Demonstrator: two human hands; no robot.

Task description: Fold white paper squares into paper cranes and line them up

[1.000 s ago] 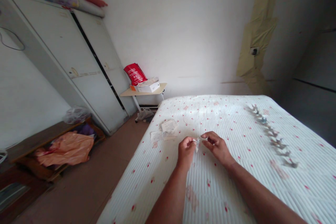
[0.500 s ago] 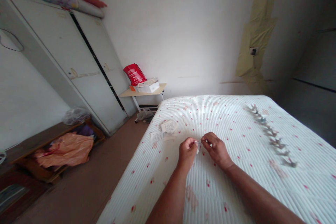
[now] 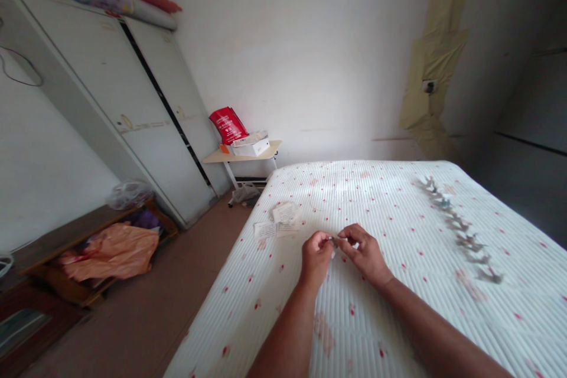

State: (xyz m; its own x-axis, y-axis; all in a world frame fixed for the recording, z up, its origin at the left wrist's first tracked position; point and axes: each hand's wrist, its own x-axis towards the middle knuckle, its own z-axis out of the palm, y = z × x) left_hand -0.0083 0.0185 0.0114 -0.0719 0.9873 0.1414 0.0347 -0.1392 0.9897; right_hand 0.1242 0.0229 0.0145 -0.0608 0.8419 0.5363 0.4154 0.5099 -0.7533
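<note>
My left hand (image 3: 315, 255) and my right hand (image 3: 362, 253) meet fingertip to fingertip over the white bed (image 3: 398, 307) with small red marks. Both pinch a tiny whitish piece (image 3: 334, 241) between them; it is too small to name. A few flat paper packets (image 3: 278, 220) lie on the bed just beyond and left of my hands. A row of small grey figures (image 3: 458, 230) runs along the bed's right side.
A white wardrobe (image 3: 110, 106) stands at the left, with bedding rolled on top. A small side table (image 3: 241, 156) holds a red bag (image 3: 227, 124) and boxes. A low wooden bench (image 3: 66, 236) carries an orange bag (image 3: 110, 251). Brown floor lies between.
My two hands have drawn closer together, and the small whitish piece that showed between them is now mostly covered by the fingertips.
</note>
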